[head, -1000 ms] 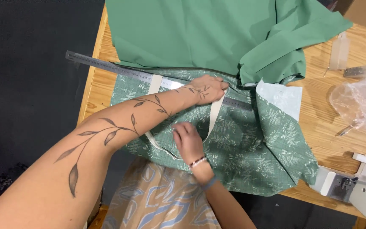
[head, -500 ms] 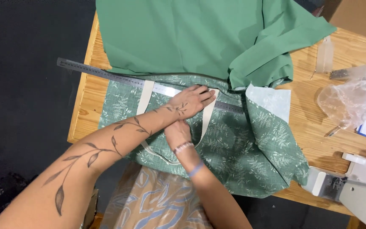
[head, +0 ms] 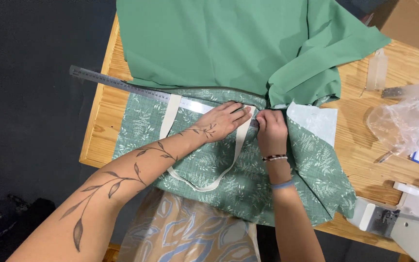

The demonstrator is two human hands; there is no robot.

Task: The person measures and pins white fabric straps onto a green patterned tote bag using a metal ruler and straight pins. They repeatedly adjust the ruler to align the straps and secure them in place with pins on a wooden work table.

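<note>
1. The left hand is laid flat, fingers spread and closed on nothing, pressing the steel ruler down onto the leaf-printed green fabric.
2. Just beside it, the right hand is curled shut, the printed fabric's upper edge pinched at the ruler's end.
3. A cream webbing strap is looped under the left wrist, 2 ends running beneath the ruler.
4. Beyond the fingertips, plain green cloth is spread over the wooden table.
5. Well right of the right hand, a crumpled clear plastic bag and a white sewing machine are seen.
</note>
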